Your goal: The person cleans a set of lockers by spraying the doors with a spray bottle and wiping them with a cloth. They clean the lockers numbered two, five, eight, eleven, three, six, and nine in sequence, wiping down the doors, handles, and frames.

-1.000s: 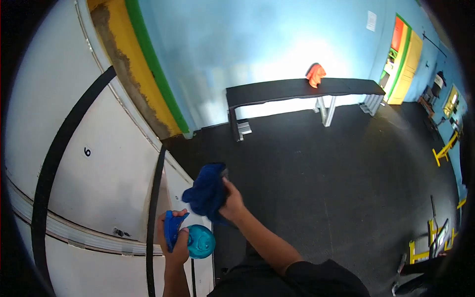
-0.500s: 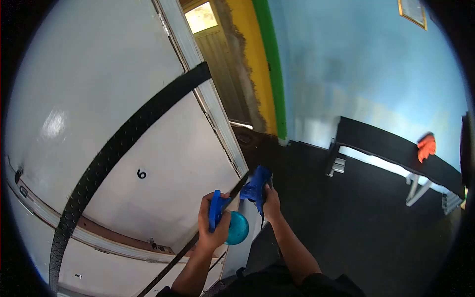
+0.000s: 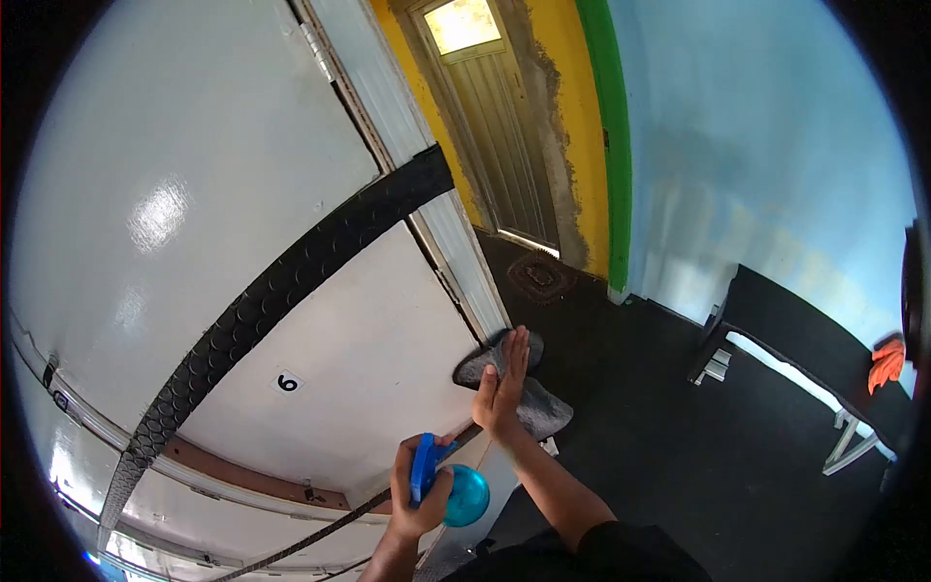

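Note:
My left hand (image 3: 417, 500) is wrapped round the blue trigger head of a spray bottle (image 3: 467, 496) with a teal, see-through body, held in front of the white locker doors. Up and to the right, my right hand (image 3: 501, 393) lies flat with its fingers stretched out on a dark grey cloth (image 3: 543, 407). The cloth drapes over the locker's corner, at the end of the lower black strip. White door (image 3: 339, 339) bears a number label (image 3: 287, 382).
A wide black textured strip (image 3: 291, 281) crosses the lockers. Beyond are a metal door (image 3: 499, 126), a small mat (image 3: 541, 276) on the dark floor, and a black bench (image 3: 795, 315) with an orange cloth (image 3: 886, 364) by the blue wall.
The view has shifted left. My right hand has opened flat on the cloth, which now looks grey and spread out, where before it held something bunched and blue. My left hand still holds the bottle.

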Demonstrator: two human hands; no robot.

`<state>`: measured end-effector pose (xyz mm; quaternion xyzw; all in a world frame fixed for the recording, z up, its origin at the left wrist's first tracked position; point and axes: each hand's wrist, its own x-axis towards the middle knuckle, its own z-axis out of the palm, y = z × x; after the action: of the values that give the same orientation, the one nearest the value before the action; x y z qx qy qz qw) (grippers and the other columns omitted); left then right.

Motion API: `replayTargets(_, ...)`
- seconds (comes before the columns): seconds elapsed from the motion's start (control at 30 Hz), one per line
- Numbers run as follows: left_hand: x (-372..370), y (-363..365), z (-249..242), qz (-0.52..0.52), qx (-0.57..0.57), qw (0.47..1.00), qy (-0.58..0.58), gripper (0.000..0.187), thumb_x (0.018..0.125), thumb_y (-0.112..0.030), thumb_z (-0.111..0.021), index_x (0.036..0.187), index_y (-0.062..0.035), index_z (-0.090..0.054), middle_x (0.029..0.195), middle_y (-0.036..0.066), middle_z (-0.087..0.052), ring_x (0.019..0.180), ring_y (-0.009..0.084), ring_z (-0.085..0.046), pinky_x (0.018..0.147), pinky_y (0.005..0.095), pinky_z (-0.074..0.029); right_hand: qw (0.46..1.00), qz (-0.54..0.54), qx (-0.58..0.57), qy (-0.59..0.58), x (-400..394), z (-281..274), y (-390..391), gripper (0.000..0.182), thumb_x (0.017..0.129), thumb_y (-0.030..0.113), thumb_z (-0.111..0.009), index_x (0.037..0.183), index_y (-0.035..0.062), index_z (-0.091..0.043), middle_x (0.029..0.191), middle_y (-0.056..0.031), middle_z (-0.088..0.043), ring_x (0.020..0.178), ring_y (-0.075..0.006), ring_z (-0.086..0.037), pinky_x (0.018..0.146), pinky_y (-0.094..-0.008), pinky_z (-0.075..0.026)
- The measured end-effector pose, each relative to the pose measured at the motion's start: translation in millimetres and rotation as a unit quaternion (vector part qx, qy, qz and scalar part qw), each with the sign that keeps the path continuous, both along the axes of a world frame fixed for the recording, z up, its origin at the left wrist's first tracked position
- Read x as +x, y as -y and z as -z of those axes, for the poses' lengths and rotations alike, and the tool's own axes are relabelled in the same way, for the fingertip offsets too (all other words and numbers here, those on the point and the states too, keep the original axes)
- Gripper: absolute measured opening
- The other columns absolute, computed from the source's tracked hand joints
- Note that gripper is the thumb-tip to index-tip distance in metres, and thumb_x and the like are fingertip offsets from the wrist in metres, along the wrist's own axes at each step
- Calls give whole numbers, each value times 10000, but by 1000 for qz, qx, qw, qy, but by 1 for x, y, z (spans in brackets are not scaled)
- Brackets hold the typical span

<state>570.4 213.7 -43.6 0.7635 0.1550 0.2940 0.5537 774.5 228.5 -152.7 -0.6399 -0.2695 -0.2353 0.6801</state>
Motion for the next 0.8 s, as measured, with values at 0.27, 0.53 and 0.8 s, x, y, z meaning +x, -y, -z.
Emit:
replayTargets(0.27,-34,-8,39,15,-16,1000,-13,429,839,62,-580,1255,34,-480,1235,194,-626,1185,264,-605,991,371,-473,973,18,13,231,40,-218,2,580,1030,272,-423,1537,0,-351,1601,-233,-313,1473,-492,-263,1166,-606,-235)
replayTargets(0.53,-51,4,108,79,-44,994,-54,440,847,33,-604,1268,21,-477,1241,195,-642,1153,269,-634,951,356,-497,972,26,-95,215,29,-101,14,603,982,269,-520,1499,-19,-403,1561,-225,-391,1459,-435,-338,1165,-578,-268)
replayTargets(0.8,-81,9,153,145,62,966,-204,516,817,-7,-632,1306,-4,-468,1242,210,-624,1124,331,-624,968,410,-488,987,-50,-151,8,-16,56,68,541,1050,334,-451,1433,-47,-468,1474,-295,-463,1381,-418,-453,1099,-468,-381)
